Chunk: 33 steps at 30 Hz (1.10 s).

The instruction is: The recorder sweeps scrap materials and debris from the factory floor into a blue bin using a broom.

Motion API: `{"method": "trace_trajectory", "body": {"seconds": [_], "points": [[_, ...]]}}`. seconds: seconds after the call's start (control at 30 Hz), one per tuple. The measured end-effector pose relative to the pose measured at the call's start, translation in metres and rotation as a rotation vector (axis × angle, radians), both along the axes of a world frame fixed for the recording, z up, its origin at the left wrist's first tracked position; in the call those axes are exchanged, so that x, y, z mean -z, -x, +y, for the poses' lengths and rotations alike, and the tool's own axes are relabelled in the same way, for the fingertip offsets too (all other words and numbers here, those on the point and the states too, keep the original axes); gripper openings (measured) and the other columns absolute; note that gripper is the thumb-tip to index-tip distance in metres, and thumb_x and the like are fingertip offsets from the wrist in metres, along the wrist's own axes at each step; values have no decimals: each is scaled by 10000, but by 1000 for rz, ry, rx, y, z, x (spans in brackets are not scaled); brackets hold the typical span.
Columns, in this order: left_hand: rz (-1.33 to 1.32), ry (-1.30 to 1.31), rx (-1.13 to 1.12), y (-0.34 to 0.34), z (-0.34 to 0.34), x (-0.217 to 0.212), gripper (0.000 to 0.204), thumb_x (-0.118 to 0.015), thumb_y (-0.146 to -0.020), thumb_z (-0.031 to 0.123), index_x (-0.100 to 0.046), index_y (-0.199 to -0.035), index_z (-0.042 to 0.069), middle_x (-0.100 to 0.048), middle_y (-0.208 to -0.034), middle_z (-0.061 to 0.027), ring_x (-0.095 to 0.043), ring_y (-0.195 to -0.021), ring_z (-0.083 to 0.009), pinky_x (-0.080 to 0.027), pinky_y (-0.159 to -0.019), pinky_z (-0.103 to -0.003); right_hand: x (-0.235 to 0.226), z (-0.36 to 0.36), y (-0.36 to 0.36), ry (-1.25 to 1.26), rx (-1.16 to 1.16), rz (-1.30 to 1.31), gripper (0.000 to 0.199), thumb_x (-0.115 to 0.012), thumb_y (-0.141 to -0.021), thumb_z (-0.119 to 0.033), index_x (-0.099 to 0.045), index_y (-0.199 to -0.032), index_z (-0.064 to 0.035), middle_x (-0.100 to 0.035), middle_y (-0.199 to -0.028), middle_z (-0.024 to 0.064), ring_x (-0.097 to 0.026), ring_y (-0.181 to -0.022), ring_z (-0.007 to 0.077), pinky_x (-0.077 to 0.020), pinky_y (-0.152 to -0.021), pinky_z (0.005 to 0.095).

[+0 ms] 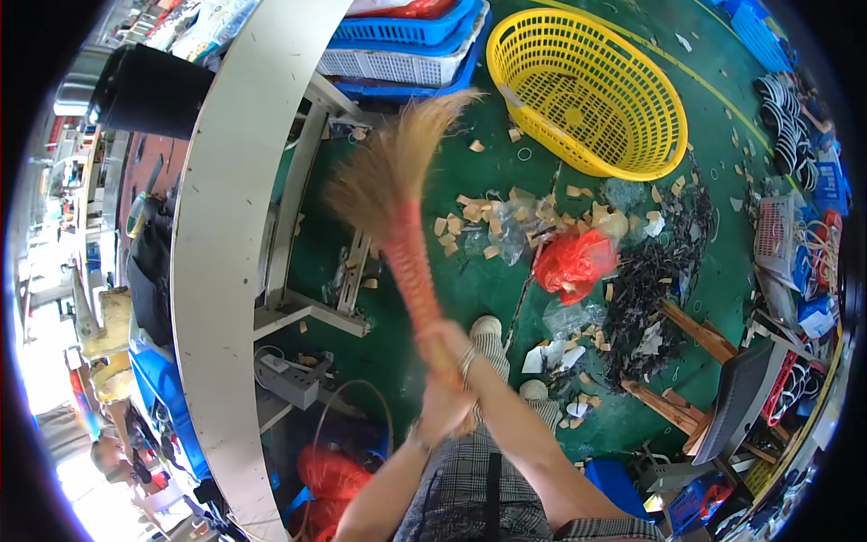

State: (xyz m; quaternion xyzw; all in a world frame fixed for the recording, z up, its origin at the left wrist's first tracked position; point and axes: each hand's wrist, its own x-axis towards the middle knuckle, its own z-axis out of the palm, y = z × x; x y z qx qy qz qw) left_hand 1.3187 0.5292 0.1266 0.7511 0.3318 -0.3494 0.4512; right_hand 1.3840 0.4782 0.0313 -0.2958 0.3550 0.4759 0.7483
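Note:
A straw broom [411, 262] with a red-bound handle is raised in front of me, its bristles fanned toward the workbench and the stacked baskets. My right hand [444, 343] is wrapped round the handle below the red binding. Closer to my body, my left hand [442, 408] grips the end of the same handle. The bristles look smeared by motion and hang above the floor. To the right of the broom lies a swept-up heap of tan scraps [474, 212], clear plastic, a red plastic bag [576, 264] and dark shreds [646, 307].
A yellow plastic basket [587, 99] stands beyond the heap. A long white workbench [217, 271] runs along my left, with metal legs and a grey box beneath. Blue and white baskets [397, 63] are stacked at its far end. A wooden-legged chair [722, 388] is at right.

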Motion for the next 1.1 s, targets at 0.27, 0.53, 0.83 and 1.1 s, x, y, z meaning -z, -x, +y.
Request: {"method": "trace_trajectory", "body": {"seconds": [0.27,0.53,0.83,1.1], "points": [[218,208,-17,130,60,-143,551,-645,-619,84,-425,-1113,-20,-532,-898,-82,-554,-821,-182,-472,-724,-314,-134,22,148,144,279,-16,290,-599,-661,35,-456,-909,-5,-534,-604,95,-569,-479,207,-478,-441,331],[153,178,-679,150,35,-31,280,-599,-704,-2,-516,-970,16,-589,-799,-54,-594,-655,-162,-492,-531,-306,-39,70,127,83,-616,-144,195,-673,-655,-185,-588,-721,-23,-585,-609,79,-561,-466,165,-441,-426,325],[149,271,-868,312,64,-184,404,-520,-733,-30,-435,-1116,64,-524,-787,-28,-565,-683,-148,-463,-565,-287,-171,77,259,-13,-447,-176,265,-666,-661,-148,-526,-792,35,-586,-607,123,-609,-506,226,-482,-463,356],[345,382,-661,228,-6,-61,207,-620,-667,39,-525,-851,38,-530,-719,-9,-538,-604,-123,-441,-509,-288,-21,-14,250,-42,-298,232,172,-663,-672,-144,-589,-705,7,-572,-585,83,-554,-449,177,-458,-420,296]]}}
